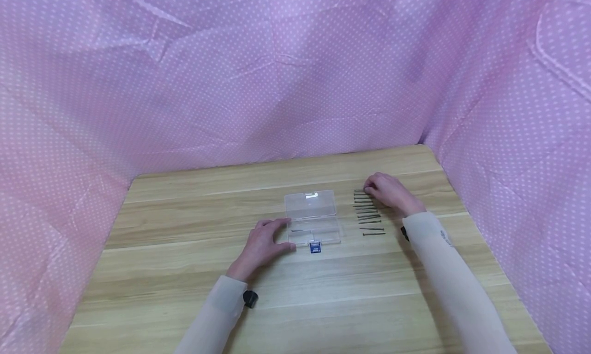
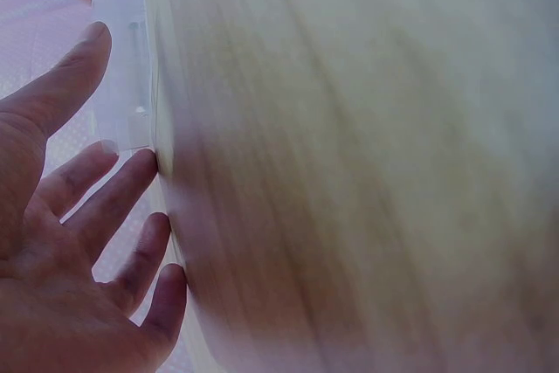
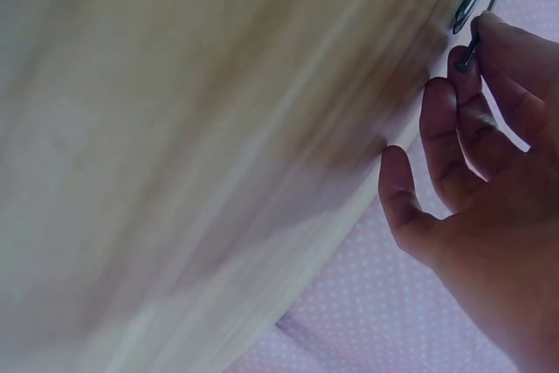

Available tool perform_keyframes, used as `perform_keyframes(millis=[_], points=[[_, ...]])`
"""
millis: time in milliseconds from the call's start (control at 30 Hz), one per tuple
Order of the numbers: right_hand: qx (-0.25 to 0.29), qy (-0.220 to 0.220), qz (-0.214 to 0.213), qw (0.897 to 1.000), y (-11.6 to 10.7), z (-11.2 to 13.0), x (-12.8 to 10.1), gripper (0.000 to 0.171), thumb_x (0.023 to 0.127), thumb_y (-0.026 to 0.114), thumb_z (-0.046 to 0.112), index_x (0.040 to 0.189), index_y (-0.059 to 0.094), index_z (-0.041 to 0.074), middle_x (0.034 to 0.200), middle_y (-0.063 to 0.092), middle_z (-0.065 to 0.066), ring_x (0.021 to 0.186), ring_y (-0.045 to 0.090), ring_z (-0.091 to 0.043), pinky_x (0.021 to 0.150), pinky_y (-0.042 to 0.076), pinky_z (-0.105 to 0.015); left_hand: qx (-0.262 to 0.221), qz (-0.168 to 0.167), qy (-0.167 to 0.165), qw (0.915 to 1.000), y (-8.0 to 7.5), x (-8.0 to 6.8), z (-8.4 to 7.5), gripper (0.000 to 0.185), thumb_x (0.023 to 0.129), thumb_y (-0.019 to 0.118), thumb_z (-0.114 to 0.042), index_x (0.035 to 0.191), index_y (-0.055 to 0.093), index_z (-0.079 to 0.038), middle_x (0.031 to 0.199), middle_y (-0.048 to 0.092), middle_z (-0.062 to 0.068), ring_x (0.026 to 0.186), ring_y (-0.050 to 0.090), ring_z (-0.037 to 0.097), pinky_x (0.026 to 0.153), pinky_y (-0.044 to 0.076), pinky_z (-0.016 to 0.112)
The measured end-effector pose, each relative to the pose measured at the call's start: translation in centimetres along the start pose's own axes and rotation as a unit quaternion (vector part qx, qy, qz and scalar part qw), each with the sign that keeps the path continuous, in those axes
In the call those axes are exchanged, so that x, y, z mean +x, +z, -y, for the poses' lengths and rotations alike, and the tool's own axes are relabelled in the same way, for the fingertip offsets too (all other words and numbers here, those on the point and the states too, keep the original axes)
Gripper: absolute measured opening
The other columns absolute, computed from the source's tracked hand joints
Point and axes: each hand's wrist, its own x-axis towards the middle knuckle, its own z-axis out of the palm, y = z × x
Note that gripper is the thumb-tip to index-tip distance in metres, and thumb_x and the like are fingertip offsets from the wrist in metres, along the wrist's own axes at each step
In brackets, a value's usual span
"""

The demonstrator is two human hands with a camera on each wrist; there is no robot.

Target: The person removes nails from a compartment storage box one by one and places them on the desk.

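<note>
1. Tabletop (image 1: 184,272): a light wood-grain surface enclosed on three sides by pink dotted fabric (image 1: 231,77).
2. Clear plastic box (image 1: 312,218): lies opened flat at the middle of the tabletop, lid toward the far edge. One nail lies inside the near half. A small blue item (image 1: 315,248) sits just beside the box's near edge.
3. Row of nails (image 1: 368,213): lies on the tabletop to the right of the box, toward the right edge, each nail parallel to the others and apart from the box.
4. Left hand (image 1: 264,243): rests flat on the tabletop at the box's left near corner. Its fingers (image 2: 105,207) are straight and relaxed, tips touching the box wall, grasping nothing.
5. Right hand (image 1: 390,192): positioned over the far end of the nail row. Its fingers (image 3: 489,67) are curled, and thumb and forefinger pinch one nail (image 3: 469,54) near its head.
</note>
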Motion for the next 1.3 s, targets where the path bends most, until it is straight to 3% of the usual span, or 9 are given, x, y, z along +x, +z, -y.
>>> perform_keyframes(millis=[600,900,1300], points=[[-0.01,0.016,0.008,1.0,0.2,0.0,0.2,0.017,0.102,0.064,0.016,0.109,0.074,0.005,0.109,0.07,-0.012,0.108,0.062,-0.034,0.098,0.044,-0.062,-0.001,-0.002,0.011,0.9999,0.1,0.0,0.2,0.076,0.082,0.087,-0.045,0.147,0.059,-0.021,0.146,0.06,0.008,0.139,0.044,0.036,0.116,0.034,0.057],[0.04,0.021,0.006,0.999,-0.1,0.1,-0.1,0.018,0.103,0.062,0.012,0.11,0.073,-0.001,0.109,0.069,-0.017,0.106,0.063,-0.035,0.099,0.05,-0.055,-0.004,-0.003,0.01,0.9999,0.2,0.0,0.2,0.075,0.081,0.087,-0.046,0.147,0.059,-0.022,0.146,0.06,0.008,0.139,0.044,0.036,0.115,0.034,0.057],[0.042,0.008,-0.053,0.998,-0.3,1.2,-1.5,0.017,0.102,0.063,0.009,0.11,0.07,-0.004,0.11,0.066,-0.02,0.105,0.062,-0.036,0.098,0.051,-0.055,-0.002,0.0,0.004,1.0,0.0,0.1,0.2,0.076,0.081,0.087,-0.046,0.148,0.058,-0.022,0.145,0.06,0.009,0.139,0.044,0.036,0.115,0.035,0.057]])
